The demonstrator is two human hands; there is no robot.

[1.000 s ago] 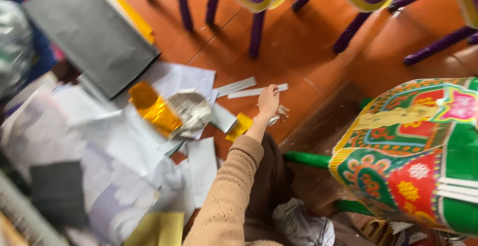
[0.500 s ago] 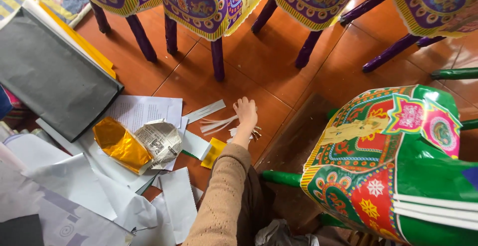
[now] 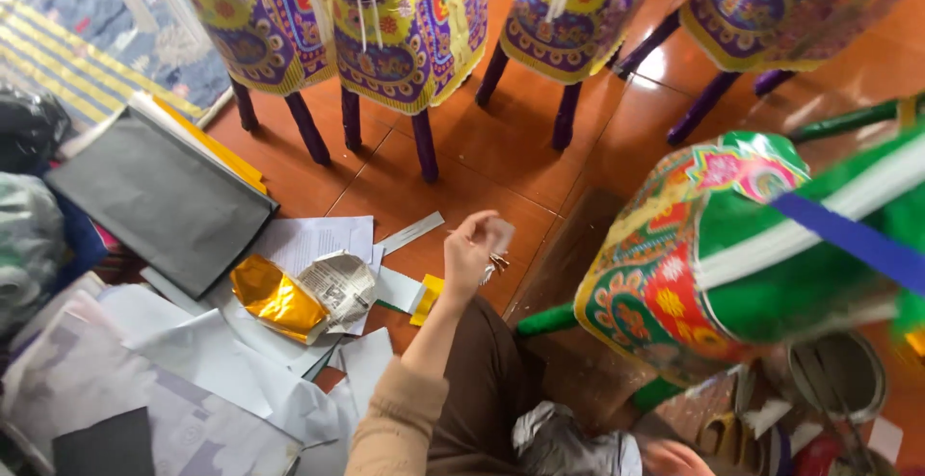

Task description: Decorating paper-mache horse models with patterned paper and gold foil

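The left hand (image 3: 472, 250), pinched shut on a white paper strip (image 3: 499, 235) raised at centre frame, could let the flimsy strip slip; the right hand is out of view. Four purple-legged decorated stools stand from 11 to 2 o'clock, one green-framed stool (image 3: 713, 245) at 3, one gold foil piece (image 3: 275, 298) at 9.
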